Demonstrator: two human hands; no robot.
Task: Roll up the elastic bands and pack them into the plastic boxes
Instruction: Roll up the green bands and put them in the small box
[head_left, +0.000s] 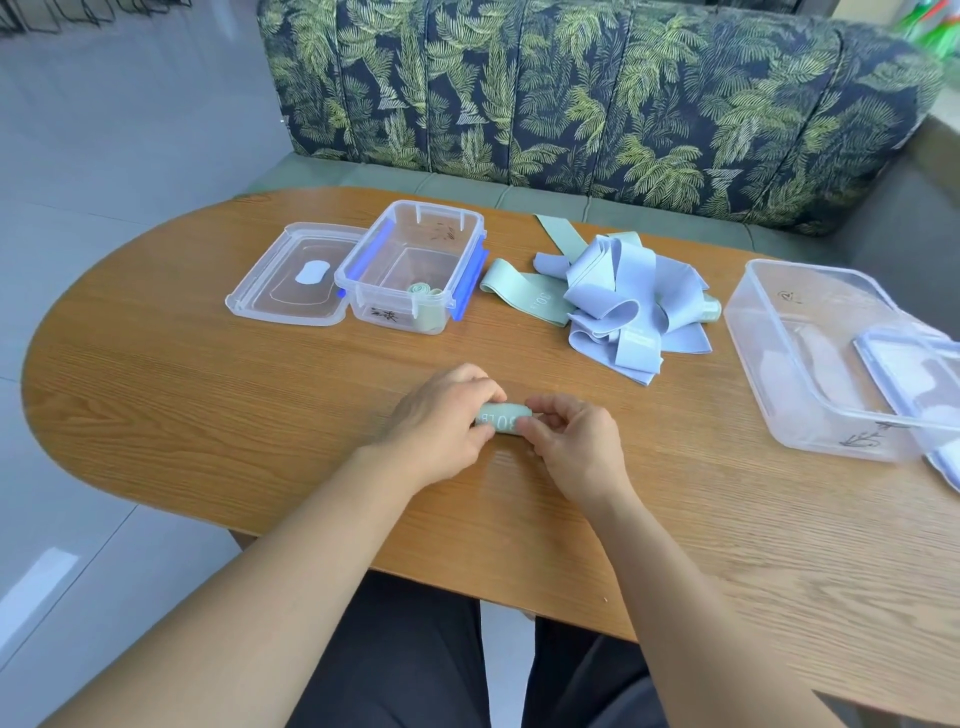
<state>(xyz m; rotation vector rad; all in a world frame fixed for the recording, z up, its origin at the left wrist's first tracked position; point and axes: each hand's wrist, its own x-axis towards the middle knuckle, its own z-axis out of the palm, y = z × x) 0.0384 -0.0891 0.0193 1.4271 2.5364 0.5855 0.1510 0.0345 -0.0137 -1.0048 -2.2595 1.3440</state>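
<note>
An oval wooden table (208, 395) stands before a sofa (571, 93) in palm-leaf print, and the work sits near the table's front edge, close to the person. There the left hand (447, 421) and the right hand (571, 441) each grip one end of a green band (503, 420), fingers curled round it from both sides. This is probably so the springy coil cannot unwind as it rests on the wood. The band looks tightly wound into a short, fat cylinder, pale sage, with white printed lettering facing up. Beyond the hands to the left, a blue-clipped box (395, 312) stands open with its clear lid (296, 275) flat beside it, likely so rolls can drop straight in. One finished roll (423, 290) of the same green already lies in its near corner. Right of that box the loose bands (623, 301), lavender and green, lie heaped within reach. Farther right a second box (769, 374) stands open, a second lid (914, 374) tilted across its rim.
</note>
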